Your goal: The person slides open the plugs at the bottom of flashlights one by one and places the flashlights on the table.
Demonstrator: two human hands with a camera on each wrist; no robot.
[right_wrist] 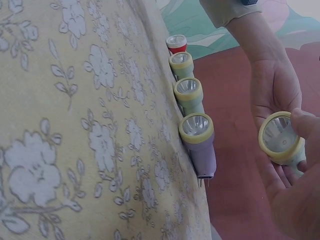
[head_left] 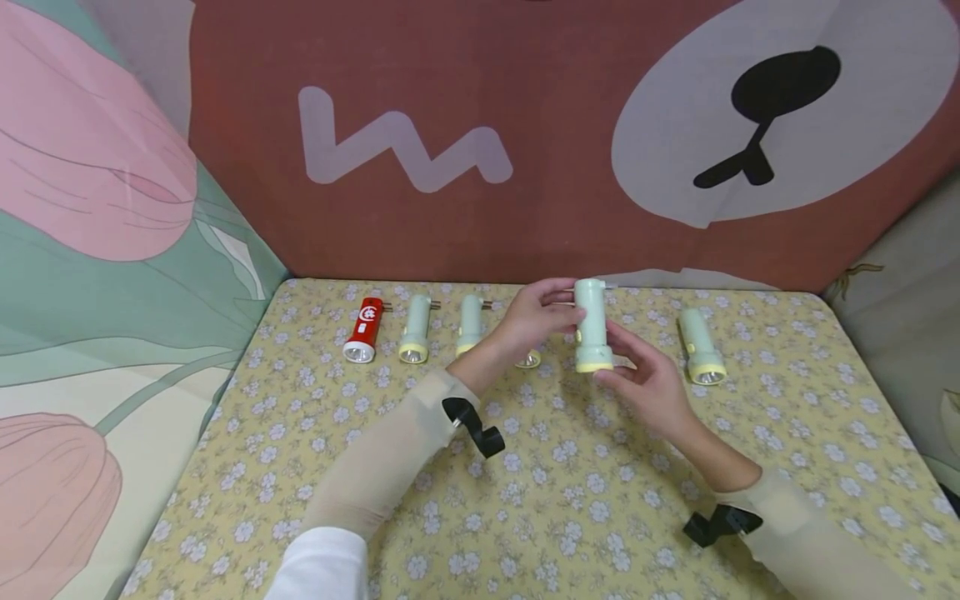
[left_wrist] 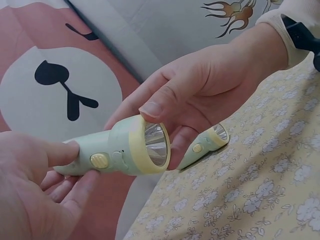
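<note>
A pale green flashlight (head_left: 592, 321) with a yellow rim is held above the table between both hands. Near its tail, my left hand (head_left: 534, 317) grips the body with thumb and fingers. My right hand (head_left: 648, 379) pinches the lens end, its thumb at the yellow rim. Small prongs stick out sideways at the tail in the head view. The left wrist view shows a yellow switch (left_wrist: 99, 160) on the body and the lens (left_wrist: 157, 144) facing the right hand's side. In the right wrist view the lens (right_wrist: 281, 135) faces the camera, and part of the body is hidden by fingers.
Left of the hands lie a red flashlight (head_left: 365, 329) and two green ones, with a purple flashlight (right_wrist: 202, 155) beside them, mostly hidden in the head view. Another green flashlight (head_left: 702, 346) lies at right. A flowered cloth (head_left: 480, 533) covers the table; a printed backdrop (head_left: 420, 233) rises behind.
</note>
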